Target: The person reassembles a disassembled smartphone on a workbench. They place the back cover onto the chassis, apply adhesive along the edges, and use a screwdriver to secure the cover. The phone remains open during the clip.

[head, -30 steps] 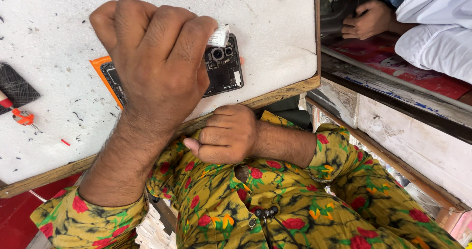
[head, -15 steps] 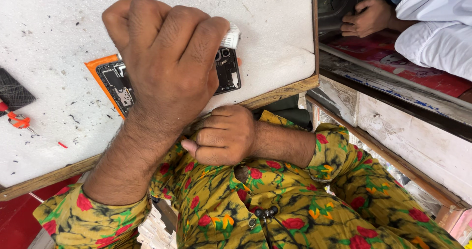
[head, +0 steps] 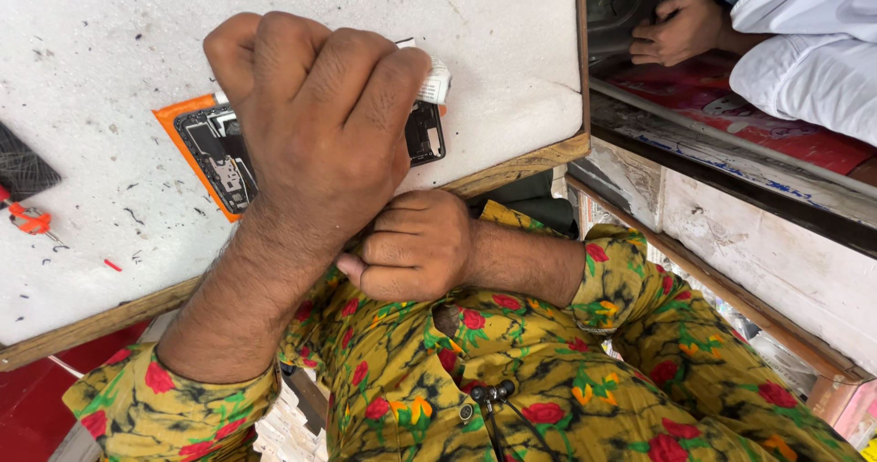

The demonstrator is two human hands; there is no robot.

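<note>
Head view: my left hand (head: 315,142) grips a white strip (head: 433,82) over the opened orange-edged phone (head: 215,152), right hand (head: 411,247) fisted, holding nothing I can see.

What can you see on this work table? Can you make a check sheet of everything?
Surface: white board with a wooden edge, scuffed and dotted with small dark bits.
Job's things: opened phone with an orange rim, insides showing, lying flat on the board; a small white ribbed piece by the fingertips.
Clutter: orange tool and a dark mesh pad at the left edge.
Grippers: left hand fisted over the phone; right hand curled at the board's edge, touching nothing on top.
Cables: thin white cord below the board.
Surroundings: another person's hands at a neighbouring bench.
</note>
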